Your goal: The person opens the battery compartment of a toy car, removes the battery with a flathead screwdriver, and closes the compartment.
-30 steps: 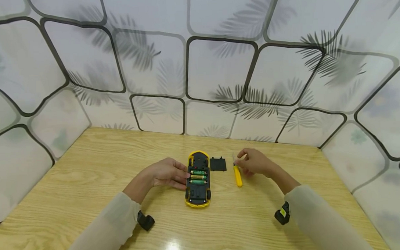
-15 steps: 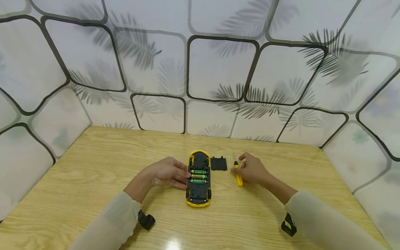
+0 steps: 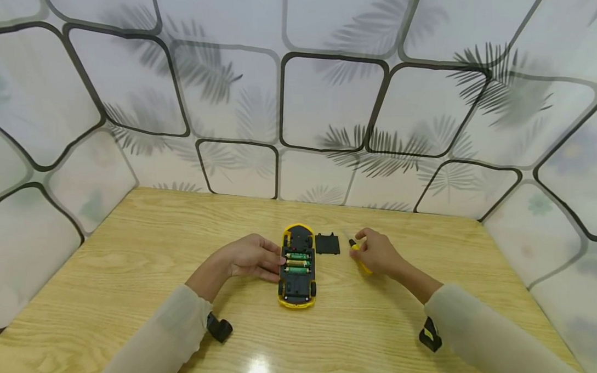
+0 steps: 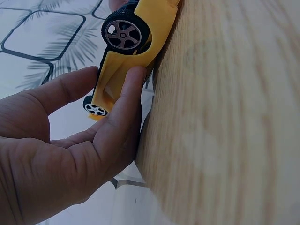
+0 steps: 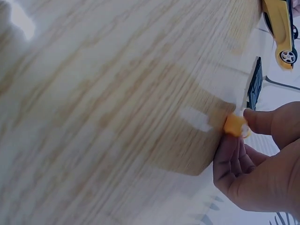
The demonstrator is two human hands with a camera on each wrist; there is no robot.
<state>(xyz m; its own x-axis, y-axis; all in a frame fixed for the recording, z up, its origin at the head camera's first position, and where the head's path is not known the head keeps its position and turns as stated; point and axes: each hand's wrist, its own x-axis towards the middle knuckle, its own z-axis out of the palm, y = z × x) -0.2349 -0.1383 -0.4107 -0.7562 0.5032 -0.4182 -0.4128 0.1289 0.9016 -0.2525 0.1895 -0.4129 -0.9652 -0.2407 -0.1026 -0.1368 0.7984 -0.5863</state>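
Observation:
A yellow toy car [image 3: 297, 288] lies upside down on the table, its black underside facing up. Three green-and-gold batteries [image 3: 297, 263] sit in its open compartment. My left hand [image 3: 251, 258] grips the car's left side, thumb at the upper edge and fingers along the yellow body [image 4: 119, 75] in the left wrist view. To the right, my right hand [image 3: 378, 253] pinches a screwdriver [image 3: 353, 244] by its yellow handle, the shank slanting up and left. The handle's end [image 5: 236, 125] shows between thumb and fingers in the right wrist view.
A black battery cover [image 3: 327, 243] lies flat between the car and the screwdriver. The wooden table [image 3: 264, 341] meets a patterned curtain-like backdrop [image 3: 238, 166] at the back and sides. A dark wrist camera [image 3: 430, 335] hangs below the right sleeve.
My right hand has moved from beside the screwdriver's shank down to its handle and taken hold. The screwdriver has turned, its handle end swinging right. The left hand and car stay put.

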